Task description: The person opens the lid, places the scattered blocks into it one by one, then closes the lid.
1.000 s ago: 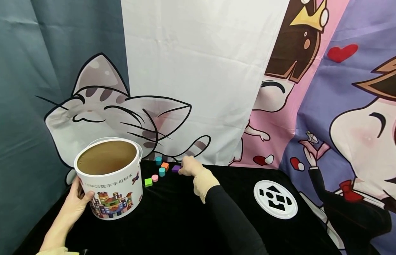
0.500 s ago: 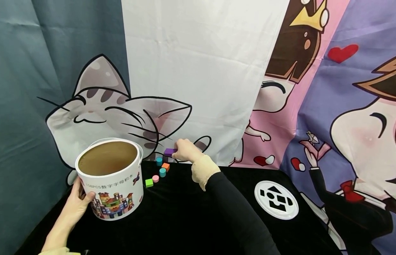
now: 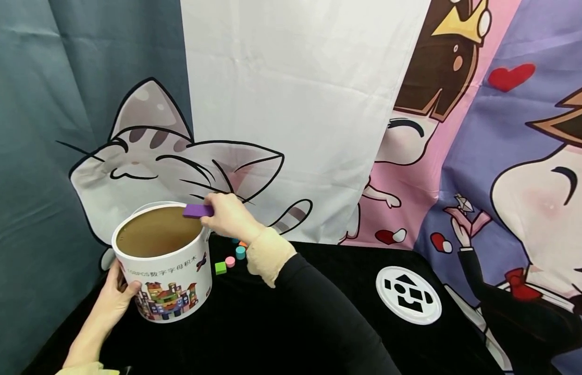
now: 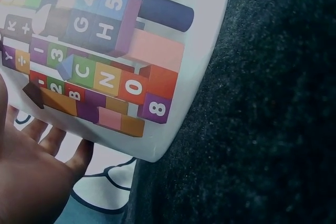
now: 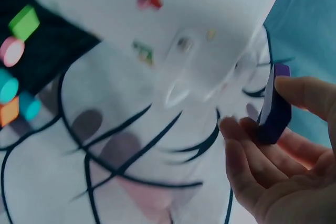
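Note:
A large white bucket [image 3: 166,276] with printed building blocks on its side stands at the left of the black table. My left hand [image 3: 113,298] holds its near left side, thumb on the front and fingers round the side; the left wrist view shows those fingers against the wall. My right hand [image 3: 232,214] pinches a purple block [image 3: 197,211] between thumb and fingers, above the bucket's right rim. In the right wrist view, the flat purple block [image 5: 275,106] sits between thumb and fingertips. The visible inside of the bucket shows no blocks.
Right of the bucket lie a green block [image 3: 220,268], a pink cylinder [image 3: 230,261], a teal cylinder [image 3: 240,253] and an orange block [image 3: 243,244], partly covered by my right hand. A white lid [image 3: 430,314] with cut-out shapes lies at the right. Cartoon-printed cloth hangs behind.
My right hand has lifted the purple block off the table and carried it left to the bucket's rim. My left hand stays on the bucket.

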Demonstrator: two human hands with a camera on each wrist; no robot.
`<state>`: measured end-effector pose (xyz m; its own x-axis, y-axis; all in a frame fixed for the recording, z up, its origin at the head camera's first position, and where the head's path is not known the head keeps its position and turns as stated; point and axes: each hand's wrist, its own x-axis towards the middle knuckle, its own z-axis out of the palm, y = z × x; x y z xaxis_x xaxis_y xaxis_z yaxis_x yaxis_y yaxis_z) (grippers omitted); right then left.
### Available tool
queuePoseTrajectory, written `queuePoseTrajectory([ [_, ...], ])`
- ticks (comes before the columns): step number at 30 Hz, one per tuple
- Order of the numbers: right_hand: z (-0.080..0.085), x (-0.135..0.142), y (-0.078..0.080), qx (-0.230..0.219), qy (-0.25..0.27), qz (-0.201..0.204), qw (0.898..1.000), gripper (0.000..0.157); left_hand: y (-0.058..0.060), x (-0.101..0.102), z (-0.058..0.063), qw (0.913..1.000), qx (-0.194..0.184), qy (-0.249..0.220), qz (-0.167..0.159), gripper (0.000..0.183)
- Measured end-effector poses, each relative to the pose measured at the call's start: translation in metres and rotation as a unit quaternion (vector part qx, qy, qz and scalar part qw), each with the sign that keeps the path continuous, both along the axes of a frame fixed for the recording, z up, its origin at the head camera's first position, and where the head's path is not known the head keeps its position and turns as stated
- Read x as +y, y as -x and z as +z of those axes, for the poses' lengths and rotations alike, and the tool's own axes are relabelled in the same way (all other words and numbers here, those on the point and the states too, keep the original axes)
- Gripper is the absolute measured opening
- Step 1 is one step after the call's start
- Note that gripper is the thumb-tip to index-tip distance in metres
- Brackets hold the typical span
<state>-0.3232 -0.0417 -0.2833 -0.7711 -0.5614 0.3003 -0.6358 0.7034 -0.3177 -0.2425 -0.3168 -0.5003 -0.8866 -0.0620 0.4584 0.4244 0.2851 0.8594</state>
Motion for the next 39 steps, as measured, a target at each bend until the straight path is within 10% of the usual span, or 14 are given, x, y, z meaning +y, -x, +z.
queuePoseTrajectory([
  [28,-0.046,-0.06,-0.01,-0.004,-0.019,0.015,1.0,0.044,-0.001,0.002,0.004,1.0,-0.004,0.0,-0.007,0.076],
  [34,-0.058,-0.053,-0.011,0.023,0.065,0.03,0.997,0.028,0.002,0.001,0.002,1.0,0.002,-0.002,-0.005,0.076],
  [39,-0.08,-0.043,-0.005,0.111,0.198,0.034,0.973,0.009,0.003,-0.001,0.001,1.0,0.0,0.001,-0.003,0.077],
])
